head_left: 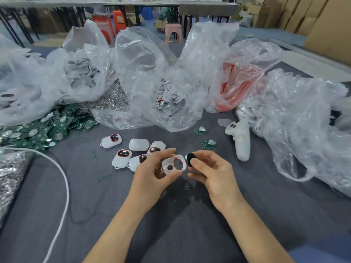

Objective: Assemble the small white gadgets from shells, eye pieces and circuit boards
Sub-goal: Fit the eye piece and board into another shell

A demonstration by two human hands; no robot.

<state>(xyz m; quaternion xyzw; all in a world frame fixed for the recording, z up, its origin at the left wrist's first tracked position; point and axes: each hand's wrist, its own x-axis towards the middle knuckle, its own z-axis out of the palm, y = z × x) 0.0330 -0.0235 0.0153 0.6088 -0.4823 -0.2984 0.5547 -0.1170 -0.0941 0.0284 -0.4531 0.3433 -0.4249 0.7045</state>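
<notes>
Left hand (152, 173) pinches the small white hollow plastic shell (173, 165) between thumb and fingertips; right hand (210, 173) grips a round black piece (190, 158), possibly an eye, just beside it.

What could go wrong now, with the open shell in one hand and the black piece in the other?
The right hand only pinches the black piece by fingertips; dropped, it might vanish against the dark grey table.
The left hand grips the open shell by its edges, so pressing could tilt it and seat the piece crooked.
Finished gadgets lie just beyond the left hand; a slip might scatter them.
</notes>
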